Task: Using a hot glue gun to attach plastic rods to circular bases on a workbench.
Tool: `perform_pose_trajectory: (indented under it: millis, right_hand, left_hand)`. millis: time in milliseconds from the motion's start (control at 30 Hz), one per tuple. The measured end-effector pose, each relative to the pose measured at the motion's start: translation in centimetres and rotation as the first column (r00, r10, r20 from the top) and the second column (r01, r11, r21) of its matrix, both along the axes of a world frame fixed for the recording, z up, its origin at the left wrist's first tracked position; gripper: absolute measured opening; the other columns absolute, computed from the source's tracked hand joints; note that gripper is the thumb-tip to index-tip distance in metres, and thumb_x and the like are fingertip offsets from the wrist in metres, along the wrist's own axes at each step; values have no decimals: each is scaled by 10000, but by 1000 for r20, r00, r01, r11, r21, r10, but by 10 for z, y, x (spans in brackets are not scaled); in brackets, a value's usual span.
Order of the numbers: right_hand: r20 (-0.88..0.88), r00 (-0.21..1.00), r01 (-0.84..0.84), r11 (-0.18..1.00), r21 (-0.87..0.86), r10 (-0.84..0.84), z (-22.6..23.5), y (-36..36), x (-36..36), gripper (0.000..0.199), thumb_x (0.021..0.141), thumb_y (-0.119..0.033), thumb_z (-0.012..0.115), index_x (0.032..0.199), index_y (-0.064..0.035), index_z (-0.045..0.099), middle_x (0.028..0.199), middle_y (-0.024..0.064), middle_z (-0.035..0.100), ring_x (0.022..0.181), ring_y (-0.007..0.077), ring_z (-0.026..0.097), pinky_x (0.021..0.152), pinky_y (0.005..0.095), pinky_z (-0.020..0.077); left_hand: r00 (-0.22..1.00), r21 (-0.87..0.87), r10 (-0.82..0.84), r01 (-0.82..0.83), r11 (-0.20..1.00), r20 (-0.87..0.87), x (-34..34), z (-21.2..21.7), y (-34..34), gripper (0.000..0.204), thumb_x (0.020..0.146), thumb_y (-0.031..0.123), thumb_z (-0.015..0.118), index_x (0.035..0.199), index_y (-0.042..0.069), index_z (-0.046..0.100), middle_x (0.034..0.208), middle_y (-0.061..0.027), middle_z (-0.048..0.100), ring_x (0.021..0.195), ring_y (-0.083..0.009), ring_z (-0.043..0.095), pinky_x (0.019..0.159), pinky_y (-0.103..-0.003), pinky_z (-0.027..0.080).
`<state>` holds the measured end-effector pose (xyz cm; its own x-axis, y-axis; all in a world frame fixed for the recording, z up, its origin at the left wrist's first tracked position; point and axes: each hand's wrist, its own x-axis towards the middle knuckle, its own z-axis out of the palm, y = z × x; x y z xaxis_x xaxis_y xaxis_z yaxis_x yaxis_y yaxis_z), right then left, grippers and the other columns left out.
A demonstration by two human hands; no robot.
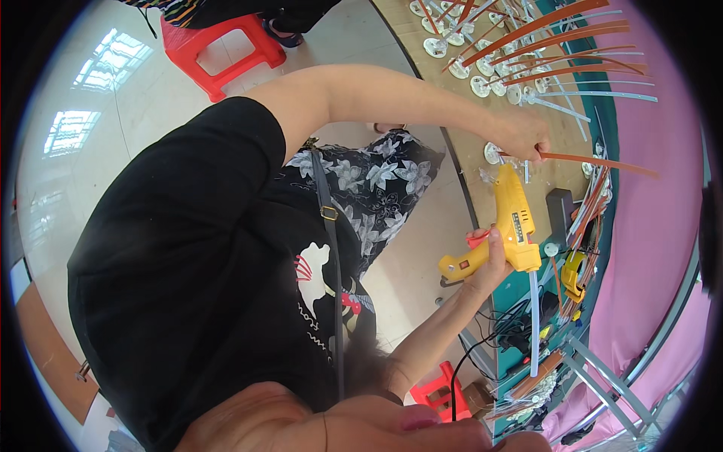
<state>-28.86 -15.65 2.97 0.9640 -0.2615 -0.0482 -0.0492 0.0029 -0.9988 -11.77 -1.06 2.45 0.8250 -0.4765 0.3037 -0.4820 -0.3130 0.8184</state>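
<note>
My left hand [521,135] is closed in a pinch on a thin brown strip [602,162] over the tan tabletop. At the near end of that strip is a small round white base [492,154]; whether the two are joined, I cannot tell. A short pale strip [527,172] shows just below my fingers. My right hand [493,256] is wrapped round the handle of a yellow hot glue gun [514,207] with a red trigger. The gun's nozzle is close to the white base. A long clear glue stick [535,324] sticks out of the gun's back.
Several white discs with brown and pale strips [538,49] crowd the table's far corner. Loose strips [595,203], a dark block [559,215] and a yellow tape dispenser [574,275] lie beyond the gun. Black cables [512,324] tangle nearby. Red stools [218,56] stand on the floor; pink cloth [640,196] hangs alongside.
</note>
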Motion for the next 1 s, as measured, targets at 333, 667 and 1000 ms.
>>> perform_pose_trajectory:
  millis: [333,667,1000]
  right_hand:
    - [-25,1000,-18,1000,19,18,-1,-2,0,397,723,-19,612,1049,-3,385,738,114,529,534,196,563,492,329,511]
    - [-47,997,-64,998,27,65,0,-8,-1,372,724,-19,604,1044,15,417,813,123,522,577,205,567,551,351,516]
    - [-109,991,-66,995,69,74,2,-12,4,273,751,-52,581,984,44,476,796,124,532,613,208,563,575,360,504]
  left_hand:
    - [999,-69,-18,16,998,-26,-1,-1,2,149,751,219,609,783,85,666,570,-58,591,544,-189,565,530,-344,421]
    - [1000,-69,-10,8,998,-18,-2,0,3,155,747,223,619,758,74,661,584,-71,591,554,-206,557,536,-356,415]
    - [1000,-49,6,-5,999,30,-2,0,4,146,744,219,624,814,98,668,629,-64,614,569,-181,585,532,-327,434]
